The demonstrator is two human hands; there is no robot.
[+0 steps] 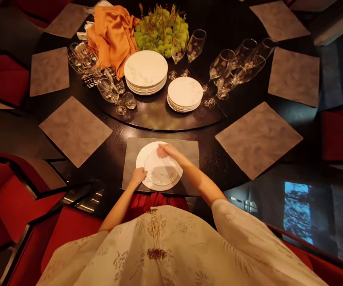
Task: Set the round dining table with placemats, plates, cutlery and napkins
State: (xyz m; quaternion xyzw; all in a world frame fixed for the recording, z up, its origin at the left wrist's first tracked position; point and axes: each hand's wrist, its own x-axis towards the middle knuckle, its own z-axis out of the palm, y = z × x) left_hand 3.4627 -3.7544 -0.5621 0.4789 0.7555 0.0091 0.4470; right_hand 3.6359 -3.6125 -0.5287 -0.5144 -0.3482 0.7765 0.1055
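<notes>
A large white plate (pixel 140 157) lies on a grey placemat (pixel 191 159) in front of me. On top of it sits a smaller white plate (pixel 162 171) with a faint pattern near its lower rim. At the left, my left hand (pixel 139 175) is closed, its fingers curled at the smaller plate's edge, over the large plate's rim. My right hand (pixel 166 151) reaches in from the right above the far part of the smaller plate. Motion blurs its fingers, so I cannot tell whether it touches the plate.
A round raised turntable (pixel 156 123) bears a stack of large plates (pixel 146 69), a stack of smaller plates (pixel 185 92), stemmed glasses (pixel 222 65), an orange cloth (pixel 112 33) and a green centrepiece (pixel 162 31). Placemats (pixel 76 131) lie around the table. Red chairs (pixel 13 202) stand at the left.
</notes>
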